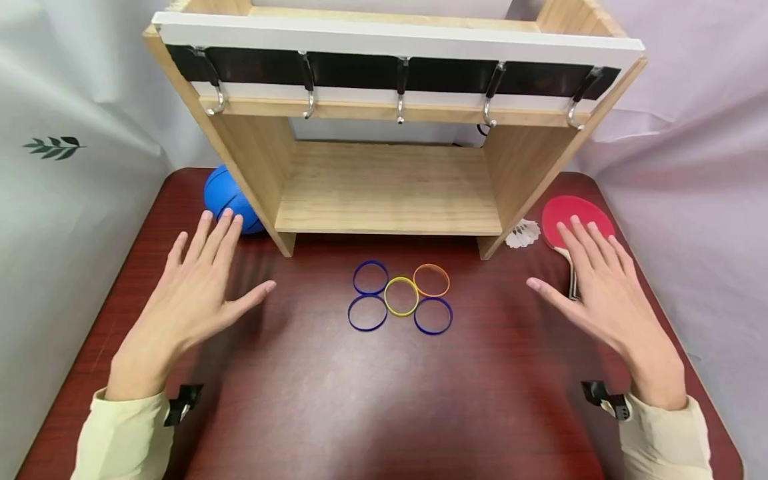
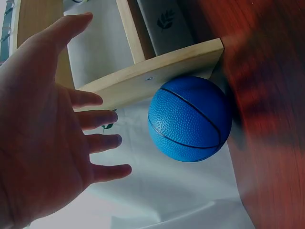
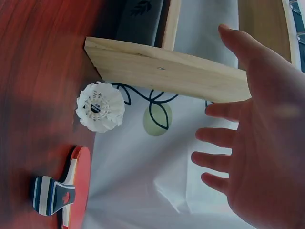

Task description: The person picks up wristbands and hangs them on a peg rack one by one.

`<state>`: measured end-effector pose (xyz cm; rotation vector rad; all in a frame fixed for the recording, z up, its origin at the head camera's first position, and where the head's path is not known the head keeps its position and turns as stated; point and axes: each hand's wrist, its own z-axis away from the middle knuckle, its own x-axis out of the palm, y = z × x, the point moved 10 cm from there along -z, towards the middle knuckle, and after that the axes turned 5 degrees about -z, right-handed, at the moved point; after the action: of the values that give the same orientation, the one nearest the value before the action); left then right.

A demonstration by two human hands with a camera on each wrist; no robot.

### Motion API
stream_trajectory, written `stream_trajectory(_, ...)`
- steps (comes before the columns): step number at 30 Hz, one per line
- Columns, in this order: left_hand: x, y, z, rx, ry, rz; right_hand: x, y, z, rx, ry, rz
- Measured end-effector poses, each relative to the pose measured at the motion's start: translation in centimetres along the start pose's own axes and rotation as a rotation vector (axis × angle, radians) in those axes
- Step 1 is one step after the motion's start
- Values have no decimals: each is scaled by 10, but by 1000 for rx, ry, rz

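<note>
Both hands are held over the table with fingers spread and nothing in them. My left hand (image 1: 195, 293) is at the left, its fingertips just in front of a blue ball (image 1: 231, 197) in the head view; the ball (image 2: 190, 119) stands beside the shelf's side panel. My right hand (image 1: 615, 300) is at the right, overlapping part of a red paddle (image 1: 567, 207). Between the hands lie several rings: a yellow one (image 1: 388, 297) in the centre, an orange one (image 1: 448, 283) at upper right, and dark blue ones (image 1: 349, 320) around it.
A wooden shelf (image 1: 390, 190) stands at the back, with several metal hooks (image 1: 401, 100) along its upper front bar. A white shuttlecock (image 1: 523, 234) lies by its right side, left of the paddle. Pale cloth (image 1: 702, 200) hangs around the red-brown table (image 1: 384, 413).
</note>
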<state>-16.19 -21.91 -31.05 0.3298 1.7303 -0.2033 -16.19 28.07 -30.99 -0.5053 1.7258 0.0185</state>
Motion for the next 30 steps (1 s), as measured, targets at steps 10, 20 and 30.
stream_trajectory(10,-27,-18,-23,-80,177,384,-21,-36,-13,-46,184,-44)
stream_trajectory(20,-53,-18,-50,-125,263,561,25,-88,-41,-236,70,-103)
stream_trajectory(30,-47,-18,-57,-177,268,591,82,-99,-63,-138,-138,-56)
